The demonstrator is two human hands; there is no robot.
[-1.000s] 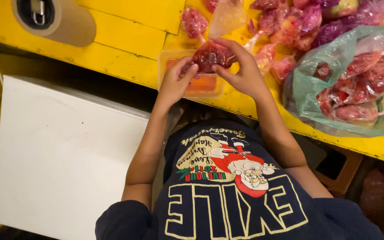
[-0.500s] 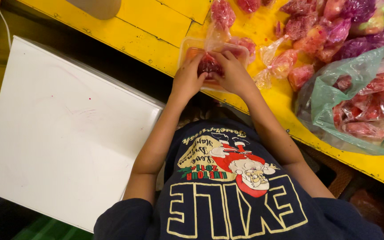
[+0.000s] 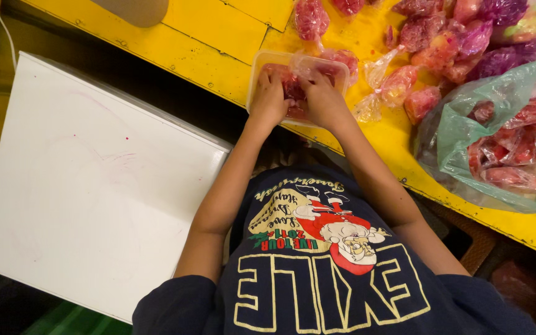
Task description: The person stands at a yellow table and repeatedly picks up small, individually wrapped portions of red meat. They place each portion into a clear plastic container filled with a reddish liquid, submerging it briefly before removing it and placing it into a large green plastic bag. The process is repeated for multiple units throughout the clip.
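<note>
I see a small red packet [image 3: 293,93] lying in a clear plastic tub [image 3: 262,65] that sits at the near edge of the yellow table [image 3: 206,37], and both hands are pressed down on it. The left hand [image 3: 269,99] covers the packet's left side with fingers curled and close together; the right hand [image 3: 324,102] covers its right side the same way, fingertips meeting the left hand's over the middle. I cannot tell whether either hand actually pinches the packet or only presses on it, because the knuckles hide the fingertips. Most of the packet is hidden too; only a red strip shows between the hands. The tub's near rim just overhangs the table edge, and its far right corner touches another red packet [image 3: 342,59]. Beyond that lies a loose heap of red and purple packets [image 3: 442,37], too crowded and cut off by the top edge for me to count. To the right, one green-tinted plastic bag [image 3: 460,142] holds more red packets and runs out of view. The barest table room is to the tub's left, up to a tan object [image 3: 131,9] cut off at the top. Below the table edge, to my left, one white board [image 3: 94,186] lies flat, well apart from the hands.
</note>
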